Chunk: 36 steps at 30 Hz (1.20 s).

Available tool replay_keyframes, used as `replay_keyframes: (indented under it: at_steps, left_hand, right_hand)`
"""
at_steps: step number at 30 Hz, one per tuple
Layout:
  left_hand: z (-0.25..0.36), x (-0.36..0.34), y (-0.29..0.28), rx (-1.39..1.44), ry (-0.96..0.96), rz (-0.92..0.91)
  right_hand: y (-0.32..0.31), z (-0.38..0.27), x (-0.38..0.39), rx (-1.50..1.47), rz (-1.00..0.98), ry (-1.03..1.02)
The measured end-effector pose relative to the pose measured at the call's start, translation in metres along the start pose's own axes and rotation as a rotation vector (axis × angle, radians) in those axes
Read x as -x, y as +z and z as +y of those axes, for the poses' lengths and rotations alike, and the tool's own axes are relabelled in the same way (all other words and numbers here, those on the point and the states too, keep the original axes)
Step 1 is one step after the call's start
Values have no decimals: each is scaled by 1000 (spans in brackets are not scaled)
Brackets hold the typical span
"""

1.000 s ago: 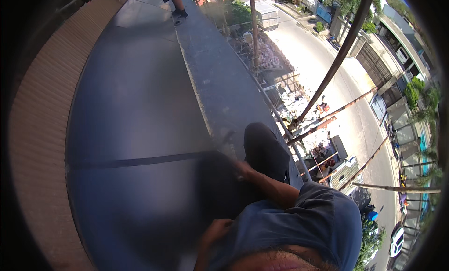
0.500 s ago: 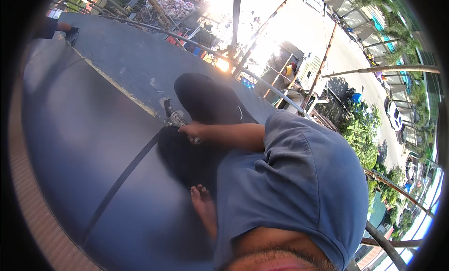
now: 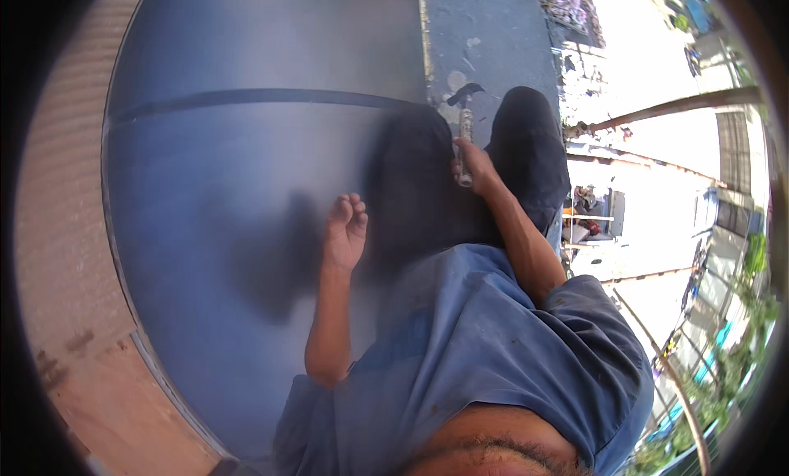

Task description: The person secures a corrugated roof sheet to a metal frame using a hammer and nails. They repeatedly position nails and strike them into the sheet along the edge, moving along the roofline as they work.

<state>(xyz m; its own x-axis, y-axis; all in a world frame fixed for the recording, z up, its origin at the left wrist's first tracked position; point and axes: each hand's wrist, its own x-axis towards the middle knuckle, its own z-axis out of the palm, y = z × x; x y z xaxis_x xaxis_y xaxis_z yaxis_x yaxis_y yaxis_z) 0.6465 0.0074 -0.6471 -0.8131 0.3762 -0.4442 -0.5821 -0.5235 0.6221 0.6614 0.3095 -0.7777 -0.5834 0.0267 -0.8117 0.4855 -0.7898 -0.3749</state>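
My right hand (image 3: 473,165) is wrapped round the handle of a claw hammer (image 3: 466,122). The hammer points away from me between my dark-trousered knees, its dark curved head (image 3: 466,94) over the grey ledge. Apart from it, my left hand (image 3: 345,232) is raised above the smooth blue-grey surface (image 3: 214,196), left of my left knee. Its fingers are curled together; whether anything small sits inside them is hidden. A dark strip (image 3: 263,97) crosses the surface beyond that hand and runs toward my left knee.
A grey ledge (image 3: 509,20) with a rough pale edge runs away on the right. Past it the ground drops to a bright yard, with poles (image 3: 682,104) crossing the view. Ribbed brownish sheeting (image 3: 62,229) borders the surface on the left.
My view has swung round, so the ledge now runs straight ahead. The hammer stays in my right hand, now pointing away. My left hand has come into view, and the bare foot is out of sight.
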Motion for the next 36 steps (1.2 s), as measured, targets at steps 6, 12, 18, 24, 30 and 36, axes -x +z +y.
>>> replay_keyframes:
  at_steps: [6, 12, 18, 24, 30, 36]
  left_hand:
    - [42, 4, 27, -7, 181, -94]
    - [175, 46, 54, -662, 568, 287]
    - [381, 127, 58, -1767, 1680, 988]
    - [502, 160, 37, -2206, 2006, 1158]
    - [491, 152, 3, -2204, 2022, 1401]
    - [495, 147, 0, -2192, 2113, 1328]
  right_hand:
    - [8, 9, -6, 68, 7, 40]
    - [1, 22, -2, -27, -88, -32]
    - [-24, 15, -39, -8, -88, 81]
    - [-18, 12, -38, 13, -51, 97]
    - [-13, 16, -25, -76, -38, 129]
    - [-5, 21, -21, 65, 29, -3]
